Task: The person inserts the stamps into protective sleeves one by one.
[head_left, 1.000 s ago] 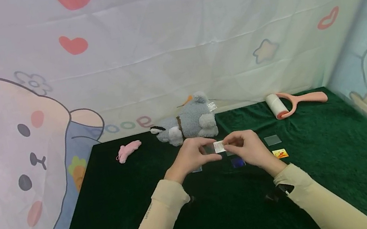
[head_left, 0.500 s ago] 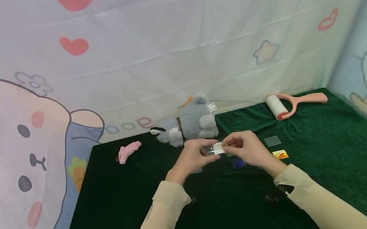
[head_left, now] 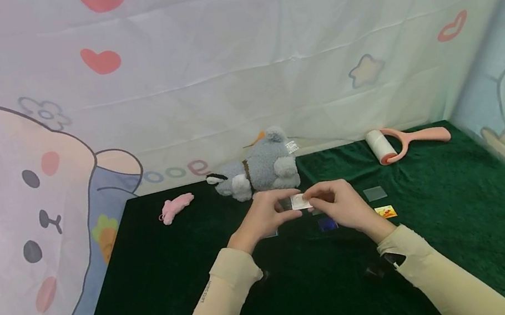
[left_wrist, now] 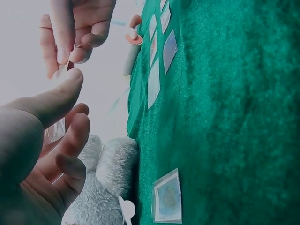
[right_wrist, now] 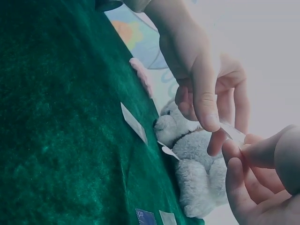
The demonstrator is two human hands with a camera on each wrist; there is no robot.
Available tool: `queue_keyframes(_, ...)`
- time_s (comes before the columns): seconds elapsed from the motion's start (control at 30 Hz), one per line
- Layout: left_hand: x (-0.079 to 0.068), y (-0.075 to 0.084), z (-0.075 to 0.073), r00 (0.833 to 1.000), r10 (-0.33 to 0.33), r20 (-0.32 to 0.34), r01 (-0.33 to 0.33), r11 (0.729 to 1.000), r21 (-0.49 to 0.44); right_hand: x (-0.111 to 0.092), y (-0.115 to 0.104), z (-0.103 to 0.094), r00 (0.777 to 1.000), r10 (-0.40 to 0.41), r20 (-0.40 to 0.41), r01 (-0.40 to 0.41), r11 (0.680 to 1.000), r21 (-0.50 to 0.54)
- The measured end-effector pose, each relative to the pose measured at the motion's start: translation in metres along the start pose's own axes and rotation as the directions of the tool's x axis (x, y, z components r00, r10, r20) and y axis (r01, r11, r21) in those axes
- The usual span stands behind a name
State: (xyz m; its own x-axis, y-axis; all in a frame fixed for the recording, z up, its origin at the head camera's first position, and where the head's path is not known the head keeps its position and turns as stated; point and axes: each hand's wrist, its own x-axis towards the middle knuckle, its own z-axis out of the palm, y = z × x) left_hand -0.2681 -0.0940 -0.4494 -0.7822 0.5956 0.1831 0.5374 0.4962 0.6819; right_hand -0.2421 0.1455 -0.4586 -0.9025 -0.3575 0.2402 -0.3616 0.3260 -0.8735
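Both hands meet over the middle of the table in the head view. My left hand (head_left: 262,215) pinches a small clear plastic sleeve (left_wrist: 57,131) between thumb and fingers. Thumb and fingertips of my right hand (head_left: 342,203) pinch a small whitish stamp (head_left: 299,202), its plain pale side toward the head camera. The stamp's left end overlaps the sleeve's mouth between the two hands. Below them lie a dark blue stamp (head_left: 328,223) and, partly behind the left hand, a stamp in a clear sleeve (left_wrist: 167,197). A yellow and red stamp (head_left: 385,212) lies beside the right wrist.
Another clear sleeve (head_left: 375,193) lies right of the hands on the green cloth (head_left: 328,296). A grey plush toy (head_left: 267,169) lies behind the hands, a pink plush toy (head_left: 177,208) to the left. At the back right is a lint roller (head_left: 402,142) with a pink handle.
The pale stamp has shifted slightly left toward the left hand, and the right fingertips moved a little with it. The left hand keeps its hold; the things on the table stay put.
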Motion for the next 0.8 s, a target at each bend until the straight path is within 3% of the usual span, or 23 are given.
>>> queue_keyframes(0.37, -0.0012, -0.0008, -0.0013, 0.999, -0.003, -0.037, 0.003, 1.000, 0.014, 0.0010, -0.0018, 0.0007, 1.000, 0.022, -0.022, -0.022, 1.000, -0.001)
queue_keyframes(0.8, -0.0006, -0.0012, 0.0008, 1.000, -0.009, -0.025, 0.009, 1.000, -0.020, 0.0022, -0.0008, 0.0008, 0.999, 0.023, -0.024, -0.022, 0.999, 0.031)
